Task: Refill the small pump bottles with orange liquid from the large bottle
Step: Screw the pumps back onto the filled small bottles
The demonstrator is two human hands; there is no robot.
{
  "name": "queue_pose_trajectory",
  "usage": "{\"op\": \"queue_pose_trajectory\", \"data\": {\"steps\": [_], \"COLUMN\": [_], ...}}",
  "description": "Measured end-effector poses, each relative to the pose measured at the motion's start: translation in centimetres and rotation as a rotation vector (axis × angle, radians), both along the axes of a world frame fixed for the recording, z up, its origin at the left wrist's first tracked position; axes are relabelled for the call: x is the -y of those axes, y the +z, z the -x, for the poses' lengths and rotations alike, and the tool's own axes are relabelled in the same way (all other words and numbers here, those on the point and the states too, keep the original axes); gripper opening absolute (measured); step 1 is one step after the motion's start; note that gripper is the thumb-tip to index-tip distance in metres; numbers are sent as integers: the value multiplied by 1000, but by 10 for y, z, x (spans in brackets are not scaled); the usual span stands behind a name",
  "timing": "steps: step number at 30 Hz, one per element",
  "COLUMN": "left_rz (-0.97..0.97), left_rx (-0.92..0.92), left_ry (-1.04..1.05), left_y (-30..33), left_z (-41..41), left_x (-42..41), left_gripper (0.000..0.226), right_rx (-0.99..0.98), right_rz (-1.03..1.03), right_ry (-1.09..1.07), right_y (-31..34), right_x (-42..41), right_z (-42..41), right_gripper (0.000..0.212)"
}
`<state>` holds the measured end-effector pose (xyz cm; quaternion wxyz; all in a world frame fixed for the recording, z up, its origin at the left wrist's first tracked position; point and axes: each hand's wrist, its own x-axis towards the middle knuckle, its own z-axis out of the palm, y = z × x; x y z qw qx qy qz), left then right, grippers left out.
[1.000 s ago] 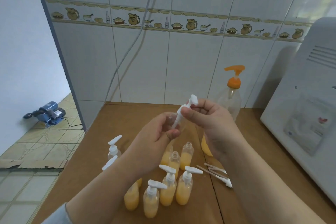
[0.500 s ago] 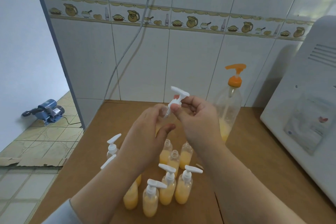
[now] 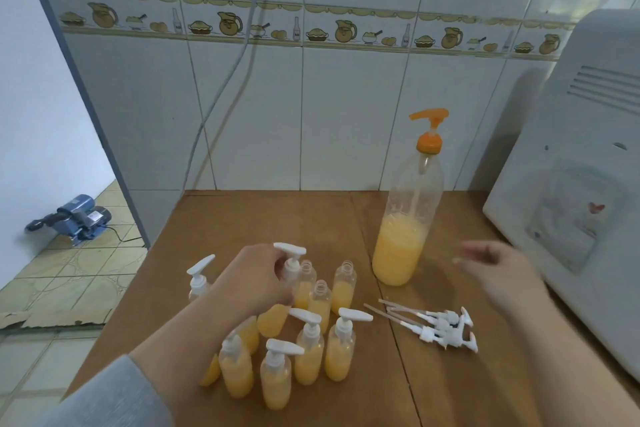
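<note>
While my left hand [image 3: 258, 279] gripped a capped small bottle [image 3: 290, 270] and lowered it among the filled ones on the tabletop [image 3: 242, 215], my right hand [image 3: 498, 270] hung blurred, fingers loose and empty, between the large bottle [image 3: 405, 218] and the loose pumps [image 3: 440, 326]. I judged this the capping stage, with three filled bottles [image 3: 320, 295] open beside the grip. Next, I reckoned, the right hand should pinch one loose pump and thread its tube into an open neck.

A tall clear large bottle [image 3: 405, 218] with an orange pump, a third full, stands upright at two o'clock of clustered small pump bottles [image 3: 304, 333], three uncapped.
</note>
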<state>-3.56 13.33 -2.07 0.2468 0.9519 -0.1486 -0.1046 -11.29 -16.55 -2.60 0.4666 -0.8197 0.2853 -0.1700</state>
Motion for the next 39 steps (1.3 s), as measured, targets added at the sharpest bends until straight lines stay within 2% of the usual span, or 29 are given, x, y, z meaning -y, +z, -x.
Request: {"op": "queue_pose_trajectory", "data": {"steps": [3, 7, 9, 11, 15, 20, 25, 28, 30, 33, 34, 36, 38, 39], "left_rz": [-49, -35, -32, -24, -34, -24, -277, -349, -318, -131, -157, -359, -544, -567], "left_rx": [-63, -132, -167, -195, -206, -162, -247, -311, -296, -115, -59, -53, -146, -219], "left_ry": [-2, 35, 45, 48, 50, 75, -122, -206, -171, 10, 39, -14, -117, -146], "left_y": [-6, -7, -6, -6, -7, -10, 0, 17, 32, 38, 33, 20, 2, -5], "left_z": [2, -3, -5, -7, -8, -11, -17, -25, -34, -60, -68, -78, -81, -83], "left_x": [7, 12, 13, 13, 13, 14, 15, 7, -1, -9, -8, -3, 4, 6], "left_gripper": [14, 23, 18, 7, 23, 43, 28, 49, 52, 30, 30, 47, 68, 74], "right_rx": [-252, -500, -538, -539, -540, -522, -507, -494, -468, -386, -367, -312, -215, -172], "right_rz": [168, 508, 639, 686, 761, 791, 777, 743, 688, 552, 508, 427, 387, 380], "right_ry": [84, 202, 217, 233, 249, 209, 175, 165, 152, 99, 87, 70, 43, 27], "right_y": [-54, -103, -114, -119, -123, -133, -137, -137, -134, -124, -122, -116, -110, -107], "right_x": [5, -3, -8, -11, -13, -16, -23, -23, -20, -17, -15, -13, -11, -10], "right_z": [6, 10, 11, 14, 15, 11, 6, 4, 5, 8, 8, 10, 12, 13], "right_gripper": [18, 24, 21, 17, 14, 22, 22, 20, 16, 9, 6, 8, 12, 14]}}
